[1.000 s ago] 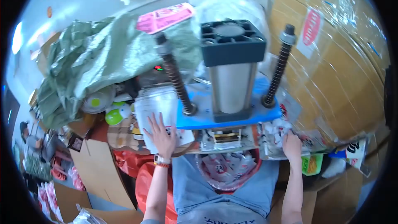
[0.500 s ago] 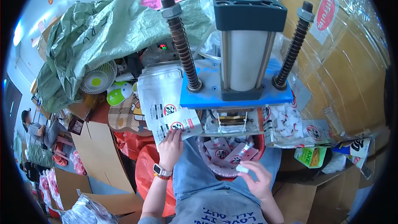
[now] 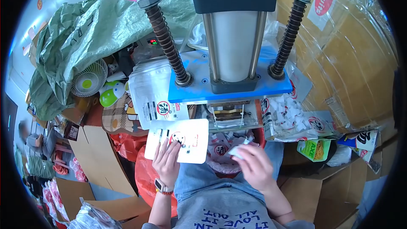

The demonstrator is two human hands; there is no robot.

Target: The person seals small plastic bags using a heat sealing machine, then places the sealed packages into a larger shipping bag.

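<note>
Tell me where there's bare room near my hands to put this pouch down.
Bare: the cardboard flap left of your left hand, and your lap between it and your right hand. Crowded: the red basket and the space under the blue plate.

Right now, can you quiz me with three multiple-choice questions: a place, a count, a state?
1. Where is the white pouch? A) on the floor B) in the left hand C) atop the fan
2. How many spring-wound rods stand on the blue plate? A) one B) two C) four
3. The right hand is: A) flat and empty B) gripping a rod C) pinching a small white piece
Key: 1 B, that hand holds it; 2 B, one near each end; 3 C, the piece sits in its grip.
</note>
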